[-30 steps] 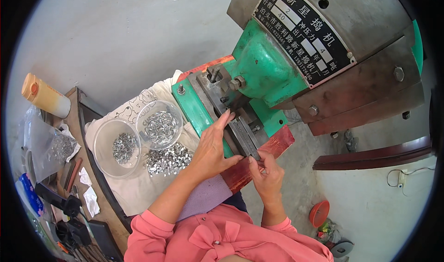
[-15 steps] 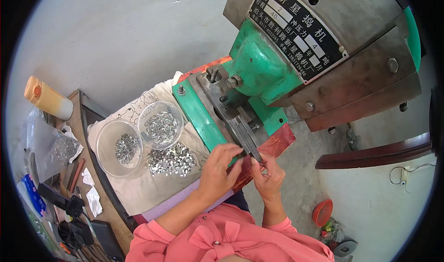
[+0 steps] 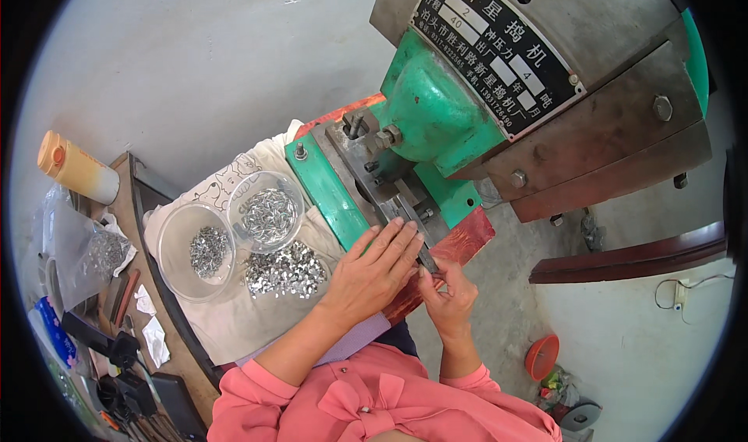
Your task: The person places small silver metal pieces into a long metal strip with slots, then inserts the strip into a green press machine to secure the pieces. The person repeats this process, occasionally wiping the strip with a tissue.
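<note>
Several left fingers (image 3: 389,244) lie slightly apart over a bar (image 3: 426,259) the right fingers (image 3: 428,283) pinch.

Coral-pink blouse (image 3: 300,411), matching front bow (image 3: 372,401), 2 sleeves (image 3: 261,391) ending above wrists.

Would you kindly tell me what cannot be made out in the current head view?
Head view, hidden: whatever lies beneath the palm of the left hand, whose back faces the camera.
Head view, hidden: the near end of the dark metal bar, covered by the right hand.
Head view, cut off: the top of the green-and-grey press, by the upper edge.
Head view, too small: single pieces' exact shapes in the silver pile.
</note>
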### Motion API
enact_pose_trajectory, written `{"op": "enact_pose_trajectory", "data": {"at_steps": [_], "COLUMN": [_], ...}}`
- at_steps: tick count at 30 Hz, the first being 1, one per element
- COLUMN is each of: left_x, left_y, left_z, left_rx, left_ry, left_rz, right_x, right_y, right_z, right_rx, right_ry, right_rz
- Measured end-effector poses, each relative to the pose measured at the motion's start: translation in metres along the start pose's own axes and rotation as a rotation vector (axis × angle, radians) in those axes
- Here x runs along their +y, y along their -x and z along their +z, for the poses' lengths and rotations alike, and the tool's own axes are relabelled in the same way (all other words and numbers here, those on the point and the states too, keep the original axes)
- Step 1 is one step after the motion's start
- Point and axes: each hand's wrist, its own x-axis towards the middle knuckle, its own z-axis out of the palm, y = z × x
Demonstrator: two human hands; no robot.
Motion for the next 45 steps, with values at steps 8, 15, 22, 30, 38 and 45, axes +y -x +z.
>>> {"op": "enact_pose_trajectory", "data": {"at_steps": [8,15,22,30,38,45], "left_x": [0.001,0.003,0.004,0.003,0.0,0.007], "left_y": [-0.002,-0.004,-0.004,-0.004,-0.002,-0.002], "left_z": [-0.001,0.001,0.002,0.002,0.001,-0.002], "left_rx": [-0.002,0.028,0.044,0.044,0.028,-0.01], "left_ry": [-0.089,-0.128,-0.151,-0.179,-0.167,-0.145], "left_rz": [0.035,0.045,0.039,0.051,0.063,0.08], "right_x": [0.02,0.024,0.042,0.024,-0.005,-0.001], "right_y": [-0.034,-0.087,-0.102,-0.069,-0.029,-0.007], "right_z": [-0.04,-0.012,0.002,-0.008,-0.026,-0.013], "right_rx": [-0.446,-0.348,-0.482,-0.204,-0.347,-0.148], "right_ry": [-0.382,-0.522,-0.659,-0.637,0.032,0.137], "right_rz": [0.313,0.516,0.498,0.474,-0.041,-0.149]}}
